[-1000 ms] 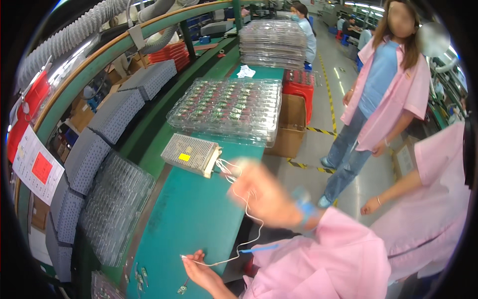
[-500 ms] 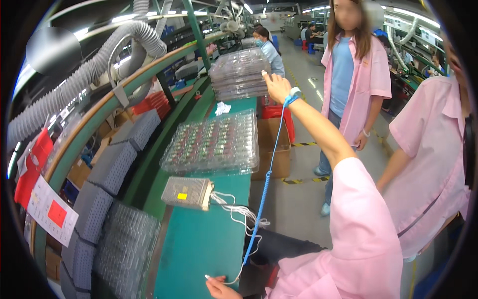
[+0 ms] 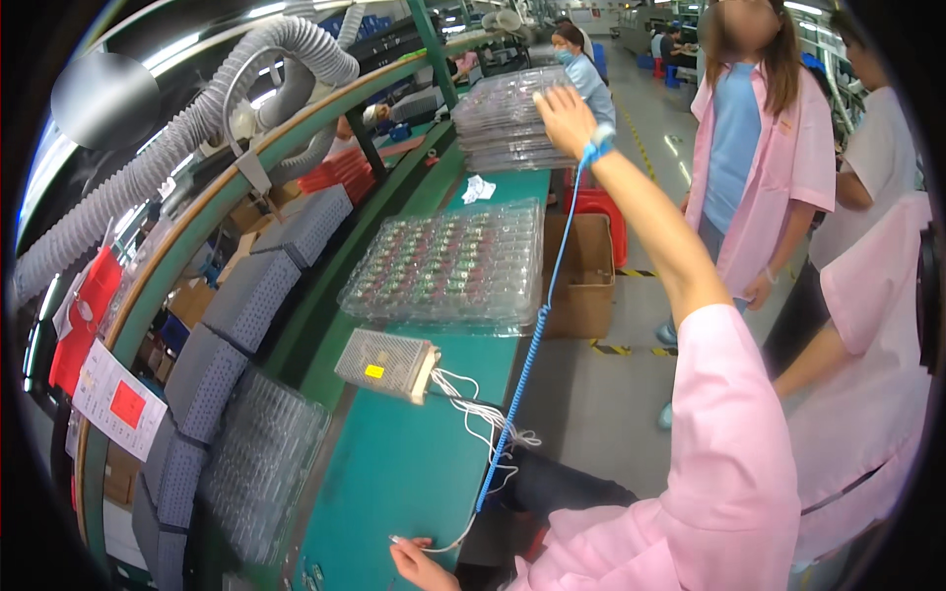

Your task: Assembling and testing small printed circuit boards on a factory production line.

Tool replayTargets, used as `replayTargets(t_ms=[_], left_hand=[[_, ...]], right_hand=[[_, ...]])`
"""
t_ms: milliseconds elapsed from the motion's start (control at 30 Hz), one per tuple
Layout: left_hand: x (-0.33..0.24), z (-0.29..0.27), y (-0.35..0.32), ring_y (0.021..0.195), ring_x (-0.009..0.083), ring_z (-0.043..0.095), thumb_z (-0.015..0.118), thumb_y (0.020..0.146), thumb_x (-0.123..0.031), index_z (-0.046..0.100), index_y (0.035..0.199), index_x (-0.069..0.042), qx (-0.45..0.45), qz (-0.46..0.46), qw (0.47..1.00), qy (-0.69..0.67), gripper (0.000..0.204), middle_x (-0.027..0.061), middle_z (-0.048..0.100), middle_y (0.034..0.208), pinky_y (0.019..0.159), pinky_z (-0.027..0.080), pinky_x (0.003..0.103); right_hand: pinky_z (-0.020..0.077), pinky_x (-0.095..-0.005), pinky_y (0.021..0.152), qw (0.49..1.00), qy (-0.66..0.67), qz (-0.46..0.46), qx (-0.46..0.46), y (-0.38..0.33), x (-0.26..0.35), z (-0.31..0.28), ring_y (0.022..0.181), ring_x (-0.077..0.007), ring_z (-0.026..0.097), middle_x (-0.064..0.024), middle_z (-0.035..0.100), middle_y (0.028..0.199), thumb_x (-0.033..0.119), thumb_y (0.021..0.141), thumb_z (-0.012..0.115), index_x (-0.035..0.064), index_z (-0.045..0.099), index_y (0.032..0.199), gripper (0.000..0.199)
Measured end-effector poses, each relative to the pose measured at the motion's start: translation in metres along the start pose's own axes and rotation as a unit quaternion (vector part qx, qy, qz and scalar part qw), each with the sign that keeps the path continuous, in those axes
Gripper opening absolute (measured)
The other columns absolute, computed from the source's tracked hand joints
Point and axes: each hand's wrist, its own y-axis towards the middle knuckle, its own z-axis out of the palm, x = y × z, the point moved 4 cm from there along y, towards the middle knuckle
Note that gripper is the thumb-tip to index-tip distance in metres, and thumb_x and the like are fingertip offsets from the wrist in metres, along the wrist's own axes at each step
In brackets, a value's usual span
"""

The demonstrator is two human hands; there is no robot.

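My right arm, in a pink sleeve, stretches forward. A blue band circles its wrist. My right hand (image 3: 569,120) is up at the front of a tall stack of clear plastic trays (image 3: 512,138). Its fingers are partly stretched, one tipped white, and no held object shows; I cannot tell whether it touches the stack. A blue coiled cord (image 3: 522,399) hangs from the wristband. My left hand (image 3: 422,565) rests low over the green bench mat (image 3: 394,473), fingers loosely bent, one tipped white, with no object visible in it. A thin white cable runs beside it.
Filled clear trays (image 3: 448,266) lie mid-bench, near a metal power supply box (image 3: 382,364) with bundled white cables (image 3: 478,404). Grey bins (image 3: 235,305) line the left. A cardboard box (image 3: 579,276) stands right of the bench. A person in pink (image 3: 734,187) stands across the aisle; others are nearby.
The view has shifted, so the bench and trays sit farther right. My right hand has stayed raised near the tray stack. Small green pieces now show at the lower edge of the bench.
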Motion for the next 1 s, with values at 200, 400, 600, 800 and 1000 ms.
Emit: replayTargets(t_ms=[200, 400, 600, 800, 1000], left_hand=[[0.004, 0.000, 0.008, 0.061, 0.0108, 0.047, 0.039, 0.101, -0.023, 0.045, 0.075, -0.007, 0.011, 0.023, 0.999, -0.022, 0.031, 0.0018, 0.048, 0.062, 0.068, 0.039, 0.024], [0.006, 0.000, 0.010, 0.061, 0.0108, 0.049, 0.040, 0.101, -0.022, 0.045, 0.075, -0.007, 0.040, 0.031, 0.998, -0.023, 0.030, 0.0015, 0.049, 0.064, 0.068, 0.040, 0.024], [0.014, -0.006, 0.011, 0.062, 0.0105, 0.050, 0.038, 0.101, -0.021, 0.046, 0.079, -0.007, 0.029, 0.039, 0.999, -0.023, 0.027, 0.0013, 0.049, 0.067, 0.068, 0.040, 0.023], [0.010, -0.012, 0.020, 0.062, 0.0100, 0.050, 0.037, 0.101, -0.020, 0.048, 0.086, -0.006, 0.049, 0.015, 0.997, -0.051, 0.023, 0.0013, 0.049, 0.069, 0.068, 0.040, 0.023], [0.016, -0.007, 0.015, 0.061, 0.0095, 0.050, 0.038, 0.100, -0.018, 0.050, 0.092, -0.006, 0.066, 0.011, 0.996, -0.052, 0.019, 0.0018, 0.050, 0.071, 0.065, 0.041, 0.022]], right_hand=[[0.0342, -0.0436, 0.101, 0.996, -0.024, 0.030, -0.086, -0.016, 0.005, -0.023, 0.114, -0.0288, 0.051, -0.0164, 0.058, 0.115, 0.018, 0.079, 0.054, 0.0017, 0.051, 0.119, 0.043], [0.0410, -0.0419, 0.086, 0.979, 0.014, 0.022, 0.200, -0.069, 0.020, 0.013, 0.096, -0.0285, 0.056, -0.0129, 0.061, 0.099, 0.019, 0.077, 0.057, 0.0040, 0.054, 0.113, 0.038], [0.0448, -0.0385, 0.075, 0.998, 0.057, -0.011, -0.027, -0.021, 0.026, -0.031, 0.076, -0.0284, 0.059, -0.0105, 0.061, 0.086, 0.017, 0.078, 0.056, 0.0059, 0.055, 0.105, 0.029], [0.0486, -0.0410, 0.066, 0.981, 0.063, -0.055, 0.172, -0.036, 0.059, -0.033, 0.073, -0.0304, 0.063, -0.0138, 0.065, 0.079, 0.017, 0.080, 0.053, 0.0049, 0.057, 0.098, 0.022], [0.0500, -0.0402, 0.056, 0.968, 0.095, -0.105, 0.206, -0.011, 0.095, -0.050, 0.068, -0.0320, 0.066, -0.0129, 0.067, 0.077, 0.016, 0.079, 0.054, 0.0062, 0.058, 0.084, 0.011]])
